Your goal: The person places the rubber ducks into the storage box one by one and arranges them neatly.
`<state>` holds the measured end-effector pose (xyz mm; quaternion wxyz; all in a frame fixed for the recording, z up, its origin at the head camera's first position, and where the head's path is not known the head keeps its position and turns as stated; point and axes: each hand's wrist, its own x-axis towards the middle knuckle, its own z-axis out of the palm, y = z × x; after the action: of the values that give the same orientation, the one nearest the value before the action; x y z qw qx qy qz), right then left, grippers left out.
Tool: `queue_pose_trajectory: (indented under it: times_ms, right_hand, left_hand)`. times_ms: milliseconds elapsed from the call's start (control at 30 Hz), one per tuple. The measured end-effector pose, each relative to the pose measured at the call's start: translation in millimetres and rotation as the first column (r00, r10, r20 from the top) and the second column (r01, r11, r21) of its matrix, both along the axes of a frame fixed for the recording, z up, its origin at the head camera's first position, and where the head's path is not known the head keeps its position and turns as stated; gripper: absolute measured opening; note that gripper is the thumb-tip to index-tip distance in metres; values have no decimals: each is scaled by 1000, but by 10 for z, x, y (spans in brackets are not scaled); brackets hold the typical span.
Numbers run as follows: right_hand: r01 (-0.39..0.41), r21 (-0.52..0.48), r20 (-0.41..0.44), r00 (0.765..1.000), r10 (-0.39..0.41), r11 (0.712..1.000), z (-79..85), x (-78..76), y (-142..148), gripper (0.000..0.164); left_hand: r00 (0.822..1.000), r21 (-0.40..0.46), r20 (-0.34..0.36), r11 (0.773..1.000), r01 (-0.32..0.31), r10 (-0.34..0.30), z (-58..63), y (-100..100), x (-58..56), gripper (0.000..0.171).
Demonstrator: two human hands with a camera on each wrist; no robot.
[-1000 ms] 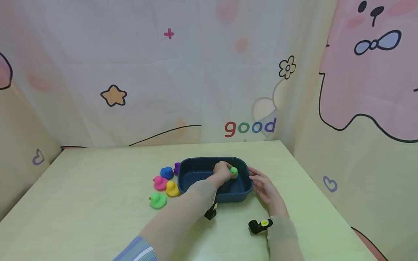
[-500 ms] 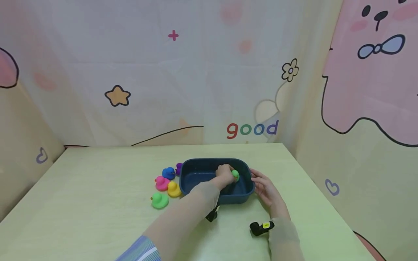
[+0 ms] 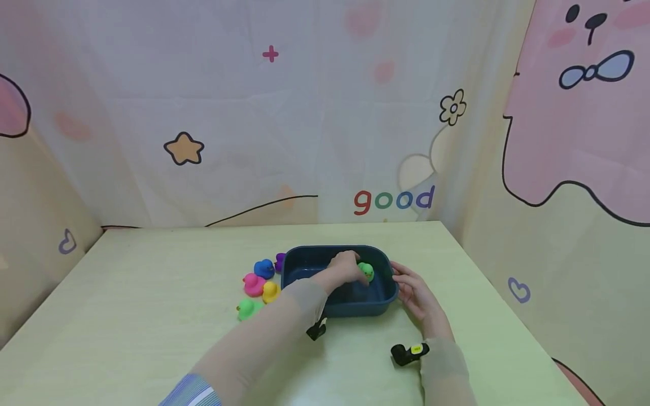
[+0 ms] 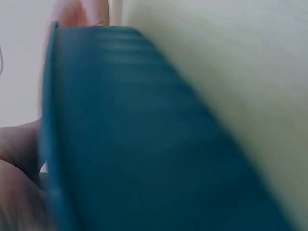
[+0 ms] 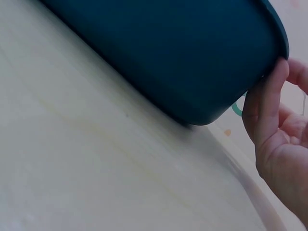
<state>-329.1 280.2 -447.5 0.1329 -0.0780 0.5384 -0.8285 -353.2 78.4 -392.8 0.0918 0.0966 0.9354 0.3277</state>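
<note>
A dark blue plastic tub (image 3: 355, 309) stands on the table. Inside it, toward the right end, sits a green rubber duck (image 3: 368, 272). My left hand (image 3: 345, 266) is reaching over the tub's front rim, thumb and fingers spread beside this duck; its far fingers are partly hidden. At the tub's right end, my right hand (image 3: 417, 294) touches the rim with extended fingers; the right wrist view shows fingertips (image 5: 278, 72) against the outer wall. In the left wrist view the tub's wall (image 4: 134, 120) covers most of the left hand (image 4: 19, 183).
Left of the tub are several rubber ducks: purple (image 3: 280, 262), blue (image 3: 264, 268), pink (image 3: 253, 285), yellow (image 3: 271, 292) and another green duck (image 3: 247, 308), partly behind the left forearm. A printed cloth (image 3: 244, 113) hangs behind the table (image 3: 152, 316).
My left hand has loosened from the green duck and drawn slightly left, leaving the duck in the tub. The right hand stays at the tub's end.
</note>
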Motion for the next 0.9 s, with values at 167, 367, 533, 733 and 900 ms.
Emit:
queue_pose_trajectory:
  times_ms: [167,367,533,733,900]
  right_hand:
    - [7,-23,1,1000,-7,1000,-10,-12,15,37]
    - [47,-10,9,999,-46,999,-95,-64,22,38]
    - [49,-3,-3,999,-49,999,-131,-77,6,37]
    - [35,2,-40,999,-35,999,-145,-78,7,39]
    - [17,-11,-66,998,-18,1000,-156,-84,4,42]
  left_hand:
    - [992,-90,35,988,123,-120,148,-122,29,70]
    - [960,7,120,967,254,-253,301,-425,43,63]
    - [908,103,160,921,375,-388,387,-826,29,61]
    - [874,186,123,876,446,-471,445,-1295,46,60]
    - [880,292,62,852,435,-471,351,-1672,61,58]
